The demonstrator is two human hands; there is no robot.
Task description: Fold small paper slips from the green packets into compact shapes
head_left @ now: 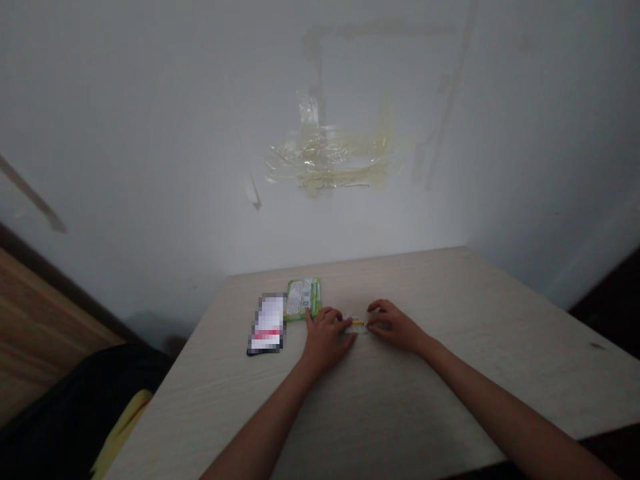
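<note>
A small, clear, flat piece with a yellow streak [357, 324] lies at the tabletop between my two hands; its exact kind is too small to make out. My left hand [327, 332] grips its left end with thumb and forefinger, while an outer finger reaches the edge of a green and white printed packet [303, 299]. At the right end, my right hand [396, 325] has its thumb and fingertips closed in on the piece. Left of the packet rests a phone [269, 323] with its lit screen blurred out.
The pale wood-grain table [400, 400] meets a grey-white wall [175, 133] marked with old clear tape [330, 157]. Beyond the table's left edge are dark cloth [85, 393], a yellow cloth [123, 430] and a wooden panel [30, 327].
</note>
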